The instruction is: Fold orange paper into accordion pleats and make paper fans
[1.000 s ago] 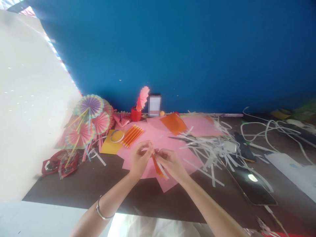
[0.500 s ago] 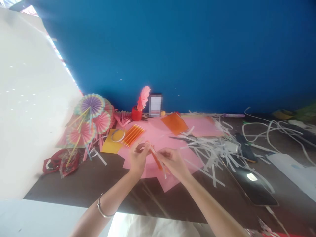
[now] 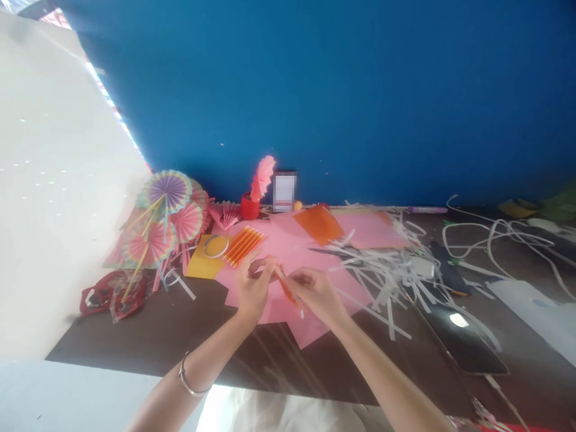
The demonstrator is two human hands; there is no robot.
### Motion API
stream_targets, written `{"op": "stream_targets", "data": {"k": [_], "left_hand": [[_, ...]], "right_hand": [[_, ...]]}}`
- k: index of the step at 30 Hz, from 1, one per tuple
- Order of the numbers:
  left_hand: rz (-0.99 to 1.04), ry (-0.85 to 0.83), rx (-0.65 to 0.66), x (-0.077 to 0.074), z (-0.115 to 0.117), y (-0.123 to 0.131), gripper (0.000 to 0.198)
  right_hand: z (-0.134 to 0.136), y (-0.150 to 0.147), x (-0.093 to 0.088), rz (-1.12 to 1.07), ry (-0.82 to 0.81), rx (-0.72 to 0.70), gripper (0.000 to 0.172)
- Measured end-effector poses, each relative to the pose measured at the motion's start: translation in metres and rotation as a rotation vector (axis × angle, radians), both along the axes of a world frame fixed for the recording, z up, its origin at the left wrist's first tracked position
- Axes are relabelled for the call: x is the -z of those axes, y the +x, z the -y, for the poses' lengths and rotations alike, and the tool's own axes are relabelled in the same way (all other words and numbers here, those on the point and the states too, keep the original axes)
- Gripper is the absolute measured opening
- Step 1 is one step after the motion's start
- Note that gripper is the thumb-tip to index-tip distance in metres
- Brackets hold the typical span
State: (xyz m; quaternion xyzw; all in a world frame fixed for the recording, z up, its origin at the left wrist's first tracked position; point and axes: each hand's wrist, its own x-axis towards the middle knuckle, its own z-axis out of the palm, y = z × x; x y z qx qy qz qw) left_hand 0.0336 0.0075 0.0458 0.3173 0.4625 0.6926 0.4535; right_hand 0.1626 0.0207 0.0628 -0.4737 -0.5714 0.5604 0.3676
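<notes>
Over the pink paper sheets (image 3: pixel 272 309), my left hand (image 3: pixel 252 288) pinches the upper end of a narrow orange paper strip (image 3: pixel 286 287). The fingertips of my right hand (image 3: pixel 318 295) are closed at the same strip, lower along its right side. A small white end (image 3: pixel 302 313) shows below the strip; whether it is backing paper or tape I cannot tell. Behind my left hand lies a pleated orange paper (image 3: pixel 243 246) with pale edges. Beside it a roll of tape (image 3: pixel 216 246) rests on yellow paper (image 3: pixel 198 264).
Several paper fans (image 3: pixel 166 198) lean at the left, above a red plastic-wrapped item (image 3: pixel 101 292). A red tape-like cylinder (image 3: pixel 250 207) holds a pink pleated fan. Orange sheets (image 3: pixel 318 224) lie behind. At the right are white paper strips (image 3: pixel 387 276), a phone (image 3: pixel 470 342) and white cables (image 3: pixel 495 237).
The white end below the orange strip looks shorter and sits slightly higher. Both hands keep almost the same place and grip.
</notes>
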Motion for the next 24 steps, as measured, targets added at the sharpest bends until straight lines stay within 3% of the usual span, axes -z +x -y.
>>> {"op": "stream_targets", "data": {"k": [8,13,15,24], "left_hand": [[0.053,0.018,0.08,0.004,0.0,0.002,0.043],[-0.132,0.058,0.224,0.009,-0.002,0.001,0.016],[-0.175,0.075,0.211,0.011,-0.003,-0.001,0.019],[0.127,-0.01,0.141,0.016,-0.007,-0.004,0.029]], "right_hand": [[0.001,-0.003,0.0,0.025,0.032,0.096,0.037],[0.0,-0.003,0.001,0.021,0.07,0.102,0.038],[0.0,-0.003,0.001,0.021,0.062,0.091,0.038],[-0.008,0.005,0.01,0.06,0.14,0.02,0.028]]}}
